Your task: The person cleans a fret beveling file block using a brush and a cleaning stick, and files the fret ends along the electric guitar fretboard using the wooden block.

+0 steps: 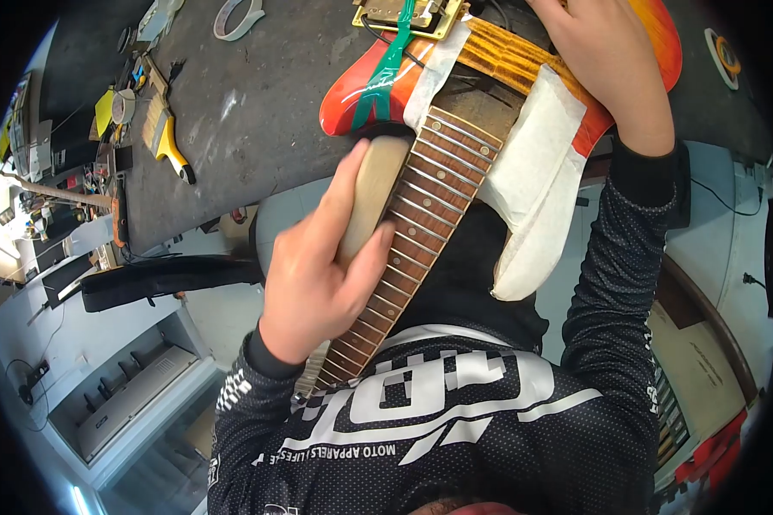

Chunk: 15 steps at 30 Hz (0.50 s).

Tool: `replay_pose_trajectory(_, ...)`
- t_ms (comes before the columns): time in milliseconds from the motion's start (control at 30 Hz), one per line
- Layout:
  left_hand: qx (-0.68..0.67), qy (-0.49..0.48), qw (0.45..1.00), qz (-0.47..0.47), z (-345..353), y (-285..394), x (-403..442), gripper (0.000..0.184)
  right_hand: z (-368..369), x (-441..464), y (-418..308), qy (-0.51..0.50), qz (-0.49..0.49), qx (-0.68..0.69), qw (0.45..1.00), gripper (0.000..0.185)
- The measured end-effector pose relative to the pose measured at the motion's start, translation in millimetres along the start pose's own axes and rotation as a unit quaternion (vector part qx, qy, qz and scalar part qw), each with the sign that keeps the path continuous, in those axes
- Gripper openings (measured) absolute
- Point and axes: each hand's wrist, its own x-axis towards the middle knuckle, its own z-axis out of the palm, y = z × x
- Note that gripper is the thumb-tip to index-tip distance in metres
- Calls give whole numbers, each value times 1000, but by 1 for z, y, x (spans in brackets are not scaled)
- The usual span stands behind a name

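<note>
My left hand [318,270] is closed around an oblong, pale wooden block [376,184]. The block lies along the edge of the guitar's fretboard [434,193], its dark underside turned toward the frets. What that underside is made of I cannot make out. The electric guitar's red-orange body [352,90] is partly covered with white masking paper [537,159] and strips of green tape [392,73]. My right hand [610,60] lies over the body beyond the paper, fingers extended, with the fingertips cut off by the top edge. A pickup [404,15] sits loose on top of the body.
The guitar rests partly on a dark worktop [258,103]. A yellow-handled brush [167,142] and a tape roll [239,19] lie at the left; another tape roll [723,58] is at the far right. Below the worktop edge is a long black case [172,279].
</note>
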Motion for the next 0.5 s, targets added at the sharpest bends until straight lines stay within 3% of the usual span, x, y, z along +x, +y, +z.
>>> replay_pose_trajectory(233,-5,2,1000,-7,3,2,11,78,-11,5,-9,-42,45,-12,998,46)
replay_pose_trajectory(500,9,-11,1000,-7,-4,0,-9,78,1,-1,7,7,-20,-9,1000,49)
